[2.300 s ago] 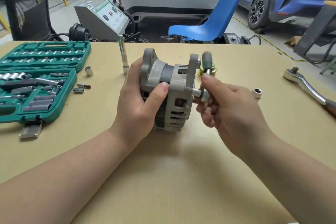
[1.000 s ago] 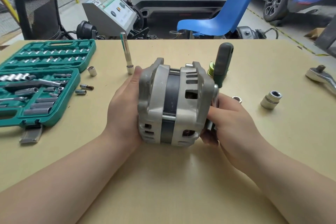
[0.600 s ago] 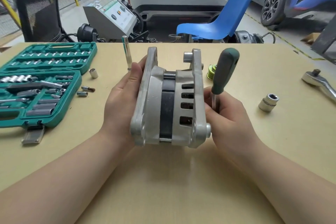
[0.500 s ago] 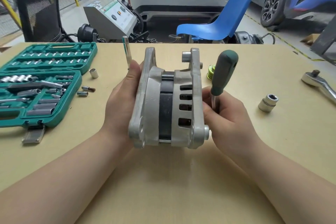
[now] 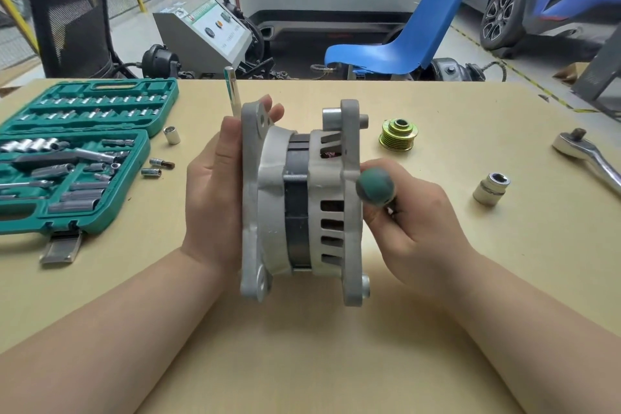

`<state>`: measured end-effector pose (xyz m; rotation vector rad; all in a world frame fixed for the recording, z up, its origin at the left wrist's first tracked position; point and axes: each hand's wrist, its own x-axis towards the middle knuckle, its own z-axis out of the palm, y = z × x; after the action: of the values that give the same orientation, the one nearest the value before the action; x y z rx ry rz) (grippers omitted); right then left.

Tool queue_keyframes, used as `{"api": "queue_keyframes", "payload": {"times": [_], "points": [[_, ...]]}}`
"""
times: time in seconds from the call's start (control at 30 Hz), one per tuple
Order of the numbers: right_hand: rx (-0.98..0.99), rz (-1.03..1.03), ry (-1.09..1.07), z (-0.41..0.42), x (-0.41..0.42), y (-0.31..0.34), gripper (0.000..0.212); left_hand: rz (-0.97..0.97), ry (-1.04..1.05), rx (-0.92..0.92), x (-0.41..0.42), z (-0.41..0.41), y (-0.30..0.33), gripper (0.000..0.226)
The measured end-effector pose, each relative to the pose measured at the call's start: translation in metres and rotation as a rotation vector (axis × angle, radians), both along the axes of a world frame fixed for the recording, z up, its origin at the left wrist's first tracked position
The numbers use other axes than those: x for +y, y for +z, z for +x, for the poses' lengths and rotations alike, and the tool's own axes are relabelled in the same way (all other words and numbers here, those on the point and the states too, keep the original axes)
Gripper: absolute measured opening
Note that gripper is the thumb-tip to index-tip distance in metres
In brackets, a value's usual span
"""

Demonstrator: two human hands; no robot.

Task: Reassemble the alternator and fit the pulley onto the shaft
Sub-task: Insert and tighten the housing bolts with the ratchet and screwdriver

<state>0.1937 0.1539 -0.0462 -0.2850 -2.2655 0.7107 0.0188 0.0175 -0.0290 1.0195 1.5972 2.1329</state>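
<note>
The alternator [image 5: 302,198] hid its shaft and most of the left hand's [image 5: 215,198] fingers [image 5: 274,109], the green-handled driver's [image 5: 374,185] shank vanished inside the right hand [image 5: 413,228], and the ratchet [image 5: 591,158] ran off at the table's [image 5: 336,363] right edge.

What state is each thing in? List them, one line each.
alternator: held on edge between both hands, housing halves together, pulley not fitted.
pulley: loose on the table, untouched.
screwdriver: gripped in right hand, handle end toward camera.
left hand: flat against the alternator's left end.
right hand: curled round the screwdriver.
socket case: open.
ratchet: lying idle at the right.
loose socket: standing upright.
</note>
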Motion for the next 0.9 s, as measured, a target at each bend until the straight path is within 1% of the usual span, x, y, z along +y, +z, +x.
{"api": "queue_keyframes", "payload": {"times": [0.07,0.13,0.23,0.33,0.4,0.47,0.5,0.57,0.63,0.67,0.73,0.77,0.83,0.87,0.9], "points": [[-0.050,-0.016,0.008,0.000,0.003,0.001,0.029,0.026,0.017,0.048,0.002,0.002,-0.001,0.055],[-0.109,-0.053,0.005,0.001,0.004,0.000,0.033,0.042,0.016,0.102,0.003,-0.002,-0.005,0.057],[-0.145,-0.109,0.010,0.001,0.006,-0.005,0.038,-0.007,-0.033,0.214,0.006,-0.014,-0.011,0.062],[-0.134,-0.202,0.019,0.000,0.010,-0.005,0.033,-0.012,-0.083,0.232,0.008,-0.018,-0.014,0.059],[-0.053,-0.290,-0.010,0.001,0.012,-0.003,0.021,-0.004,-0.111,0.238,0.008,-0.016,-0.015,0.057],[0.087,-0.389,-0.069,0.002,0.012,0.001,0.016,0.015,-0.137,0.241,0.009,-0.013,-0.014,0.056],[0.167,-0.449,-0.087,0.003,0.013,0.004,0.017,0.029,-0.147,0.244,0.009,-0.013,-0.015,0.054],[0.303,-0.647,-0.086,0.005,0.017,0.013,0.024,0.044,-0.146,0.257,0.009,-0.012,-0.013,0.051],[0.361,-0.857,-0.083,0.006,0.019,0.022,0.035,0.030,-0.133,0.248,0.009,-0.013,-0.014,0.052],[0.353,-0.921,-0.086,0.007,0.020,0.024,0.039,0.018,-0.126,0.233,0.009,-0.014,-0.013,0.054],[0.274,-0.961,-0.100,0.008,0.018,0.027,0.042,0.007,-0.145,0.198,0.011,-0.017,-0.011,0.055],[0.213,-0.938,-0.109,0.008,0.016,0.028,0.045,0.000,-0.145,0.171,0.011,-0.018,-0.010,0.055],[0.101,-0.854,-0.130,0.009,0.014,0.031,0.053,-0.007,-0.184,0.056,0.011,-0.020,-0.007,0.059],[0.065,-0.841,-0.127,0.010,0.014,0.033,0.057,-0.025,-0.224,0.009,0.012,-0.021,-0.006,0.062],[0.043,-0.847,-0.128,0.011,0.014,0.035,0.061,-0.042,-0.223,-0.010,0.012,-0.020,-0.003,0.060]]}}
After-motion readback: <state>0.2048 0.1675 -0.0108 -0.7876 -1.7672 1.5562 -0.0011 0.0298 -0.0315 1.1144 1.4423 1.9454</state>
